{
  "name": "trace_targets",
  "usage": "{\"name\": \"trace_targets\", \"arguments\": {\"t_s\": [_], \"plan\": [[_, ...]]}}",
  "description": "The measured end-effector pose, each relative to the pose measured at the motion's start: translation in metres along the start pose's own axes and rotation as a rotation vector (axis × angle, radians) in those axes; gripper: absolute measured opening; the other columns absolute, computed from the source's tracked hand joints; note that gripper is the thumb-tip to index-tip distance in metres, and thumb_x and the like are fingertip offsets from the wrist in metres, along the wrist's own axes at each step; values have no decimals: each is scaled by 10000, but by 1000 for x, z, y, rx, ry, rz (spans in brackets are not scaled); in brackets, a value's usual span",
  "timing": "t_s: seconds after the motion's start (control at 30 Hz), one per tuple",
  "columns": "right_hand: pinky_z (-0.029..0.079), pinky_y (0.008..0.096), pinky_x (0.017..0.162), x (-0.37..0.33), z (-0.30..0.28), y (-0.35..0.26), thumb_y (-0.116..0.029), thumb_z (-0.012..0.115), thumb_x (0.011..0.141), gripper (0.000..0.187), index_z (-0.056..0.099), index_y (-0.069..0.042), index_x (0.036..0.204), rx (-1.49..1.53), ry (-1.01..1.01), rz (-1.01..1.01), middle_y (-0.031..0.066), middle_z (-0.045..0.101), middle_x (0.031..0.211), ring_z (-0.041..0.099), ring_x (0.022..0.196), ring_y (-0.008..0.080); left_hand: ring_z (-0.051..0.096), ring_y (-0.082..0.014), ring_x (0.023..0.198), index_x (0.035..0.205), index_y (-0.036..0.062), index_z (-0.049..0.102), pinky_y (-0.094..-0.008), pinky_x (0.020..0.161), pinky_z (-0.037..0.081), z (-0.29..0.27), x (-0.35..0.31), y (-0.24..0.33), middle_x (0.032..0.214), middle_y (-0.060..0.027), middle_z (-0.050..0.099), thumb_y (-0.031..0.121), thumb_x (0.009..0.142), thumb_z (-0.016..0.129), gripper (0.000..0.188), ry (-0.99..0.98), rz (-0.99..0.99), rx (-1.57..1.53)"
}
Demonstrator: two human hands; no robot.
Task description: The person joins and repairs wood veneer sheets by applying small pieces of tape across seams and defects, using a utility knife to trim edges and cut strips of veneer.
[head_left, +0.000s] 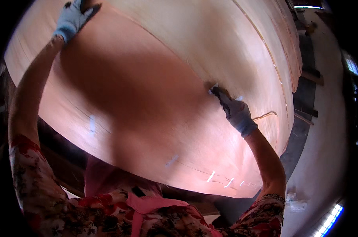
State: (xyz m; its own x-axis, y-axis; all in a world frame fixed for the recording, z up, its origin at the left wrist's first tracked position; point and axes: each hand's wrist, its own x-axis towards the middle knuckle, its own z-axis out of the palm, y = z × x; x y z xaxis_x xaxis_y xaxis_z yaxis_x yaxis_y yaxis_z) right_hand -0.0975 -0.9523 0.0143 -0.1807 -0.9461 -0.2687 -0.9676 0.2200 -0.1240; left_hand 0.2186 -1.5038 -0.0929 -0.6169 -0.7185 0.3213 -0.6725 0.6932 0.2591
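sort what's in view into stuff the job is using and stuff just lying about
Seemingly in use:
- pinkish veneer sheet, the gloved left hand over it
- pale veneer sheet, alongside
- white tape piece, at the fingertips of the gloved right hand

Probably just lying about:
- crumpled translucent plastic, far right
- thin wooden stick, beyond the sheets' right edge

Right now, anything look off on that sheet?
Yes: the pinkish sheet has thin dark lines, possibly splits, near its lower edge, with short white strips by them. Also, a thin curled strip lies loose-looking beside the right hand, perhaps a torn sliver.
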Motion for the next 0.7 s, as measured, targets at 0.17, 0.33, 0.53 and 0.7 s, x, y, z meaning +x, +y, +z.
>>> {"name": "trace_targets", "arguments": {"t_s": [0.17,0.33,0.53,0.7], "plan": [[544,373,634,2,-43,-71,-95,618,892,617,504,-293,1465,231,7,196,62,652,850,643,692,274,512,-307,1334,1613,255,118,-497,1150,287,4,-1,22,1504,-128,484,582,919,583,898,110,88,71],[520,439,751,42,-23,-141,-307,717,850,394,660,-142,1203,83,210,-63,129,628,989,623,895,337,447,-319,1393,1615,219,112,-520,1150,271,-8,-1,29,1555,-123,421,560,928,593,905,37,46,65],[498,462,831,107,-25,-160,-256,718,867,375,646,-87,1194,187,596,120,137,619,1152,594,1023,352,322,-292,1468,1616,150,93,-587,1144,236,-14,-5,45,1578,-107,362,645,900,560,988,16,31,54],[484,474,859,157,-13,-174,-208,692,874,330,642,-102,1182,161,765,169,139,613,1148,583,1040,358,315,-308,1474,1612,147,113,-592,1158,225,-22,-6,49,1580,-123,360,632,911,554,960,-26,19,102]]}}
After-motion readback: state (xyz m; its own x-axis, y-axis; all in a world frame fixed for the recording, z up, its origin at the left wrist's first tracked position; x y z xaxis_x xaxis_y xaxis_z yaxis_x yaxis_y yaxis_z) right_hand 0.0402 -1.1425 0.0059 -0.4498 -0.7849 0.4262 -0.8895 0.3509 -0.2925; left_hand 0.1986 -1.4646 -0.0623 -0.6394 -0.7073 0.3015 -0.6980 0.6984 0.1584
